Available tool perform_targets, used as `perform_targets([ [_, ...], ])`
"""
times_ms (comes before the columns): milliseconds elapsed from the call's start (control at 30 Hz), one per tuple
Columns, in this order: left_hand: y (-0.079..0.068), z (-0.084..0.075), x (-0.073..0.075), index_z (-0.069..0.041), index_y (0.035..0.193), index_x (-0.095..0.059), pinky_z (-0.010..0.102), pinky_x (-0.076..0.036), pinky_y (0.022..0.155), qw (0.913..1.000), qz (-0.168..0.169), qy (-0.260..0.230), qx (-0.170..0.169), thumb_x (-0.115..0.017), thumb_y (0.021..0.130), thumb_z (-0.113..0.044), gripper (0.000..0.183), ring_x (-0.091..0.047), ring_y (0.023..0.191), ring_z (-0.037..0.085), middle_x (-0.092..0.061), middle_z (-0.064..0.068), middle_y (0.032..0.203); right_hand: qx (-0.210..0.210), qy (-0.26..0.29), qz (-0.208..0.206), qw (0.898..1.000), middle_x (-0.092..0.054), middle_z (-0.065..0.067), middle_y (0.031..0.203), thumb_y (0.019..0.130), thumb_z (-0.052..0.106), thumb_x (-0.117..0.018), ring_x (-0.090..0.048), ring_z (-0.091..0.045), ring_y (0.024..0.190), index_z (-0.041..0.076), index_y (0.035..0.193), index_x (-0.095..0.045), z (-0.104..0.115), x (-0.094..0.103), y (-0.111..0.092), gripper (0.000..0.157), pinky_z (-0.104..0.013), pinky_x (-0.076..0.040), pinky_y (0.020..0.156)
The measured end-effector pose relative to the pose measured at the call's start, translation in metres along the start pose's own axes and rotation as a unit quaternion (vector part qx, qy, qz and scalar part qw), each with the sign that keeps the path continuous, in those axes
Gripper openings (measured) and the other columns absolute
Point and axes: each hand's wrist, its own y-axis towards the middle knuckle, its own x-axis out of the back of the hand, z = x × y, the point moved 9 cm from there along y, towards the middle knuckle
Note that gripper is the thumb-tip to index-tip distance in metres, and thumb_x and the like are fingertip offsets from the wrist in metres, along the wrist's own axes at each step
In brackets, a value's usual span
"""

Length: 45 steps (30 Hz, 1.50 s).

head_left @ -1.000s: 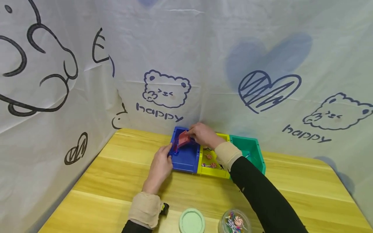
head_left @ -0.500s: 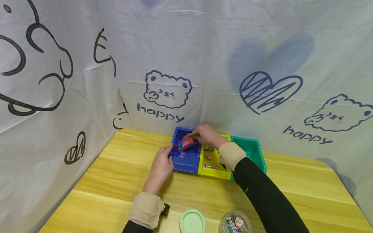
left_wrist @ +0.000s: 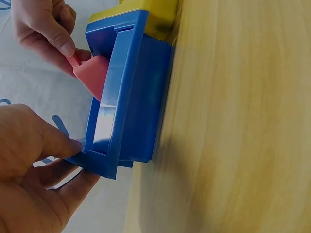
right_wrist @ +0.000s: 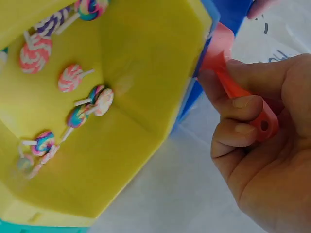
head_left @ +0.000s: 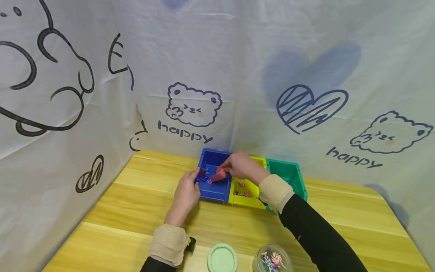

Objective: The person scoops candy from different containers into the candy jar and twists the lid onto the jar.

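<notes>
1. Now, my right hand [head_left: 239, 165] has its grip round the pink scoop [head_left: 219, 174], inside the blue bin [head_left: 217, 193].
2. My left hand [head_left: 184, 193] pinches that bin's edge; slackening could let it slide.
3. I reckon a hasty rightward sweep could flick gem-like pieces [head_left: 205, 179] into the yellow bin [head_left: 246, 201].

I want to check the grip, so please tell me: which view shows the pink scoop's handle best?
The right wrist view: it shows the handle closely, holed end included, although the right hand covers part. The left wrist view shows only a short piece near the bowl; in the head view, the hand hides most.
</notes>
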Motion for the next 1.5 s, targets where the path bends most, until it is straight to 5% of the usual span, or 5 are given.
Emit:
perform_targets([
  [333,0.0,-0.002,0.0,0.007,0.145,-0.055,0.054,-0.051,0.105,1.0,-0.005,-0.001,-0.008,-0.059,0.095,0.012,0.051,-0.061,0.124,0.045,-0.062,0.028,0.134,0.002,-0.019,0.001,1.0,-0.078,-0.001,0.1,0.098,0.011,-0.069,-0.063,-0.019,0.083,0.015,0.108,-0.084,0.013,-0.005,0.001,0.018,-0.029,-0.058,0.082],
  [800,0.001,0.0,0.001,0.008,0.144,-0.056,0.055,-0.049,0.106,0.9999,-0.011,0.0,-0.011,-0.06,0.092,0.014,0.052,-0.06,0.124,0.046,-0.062,0.029,0.134,0.032,-0.021,-0.029,0.999,-0.079,-0.007,0.106,0.099,0.007,-0.067,-0.066,-0.02,0.083,0.009,0.116,-0.081,0.037,-0.012,-0.001,0.022,-0.033,-0.06,0.083],
  [1100,0.001,-0.002,0.001,0.011,0.141,-0.057,0.055,-0.05,0.104,0.9993,-0.022,0.001,-0.031,-0.06,0.091,0.014,0.051,-0.062,0.121,0.046,-0.063,0.03,0.129,0.049,-0.057,-0.078,0.994,-0.066,-0.005,0.075,0.096,0.004,-0.067,-0.058,-0.022,0.068,0.007,0.085,-0.077,0.055,-0.012,0.002,0.016,-0.036,-0.053,0.068],
  [1500,0.002,0.001,-0.001,0.008,0.144,-0.055,0.055,-0.05,0.105,0.9999,-0.006,0.002,-0.016,-0.059,0.093,0.013,0.052,-0.06,0.123,0.046,-0.062,0.029,0.133,0.018,-0.069,-0.112,0.991,-0.057,-0.001,0.066,0.094,0.0,-0.064,-0.056,-0.02,0.063,0.01,0.069,-0.065,0.042,-0.014,0.015,0.028,-0.032,-0.05,0.061],
])
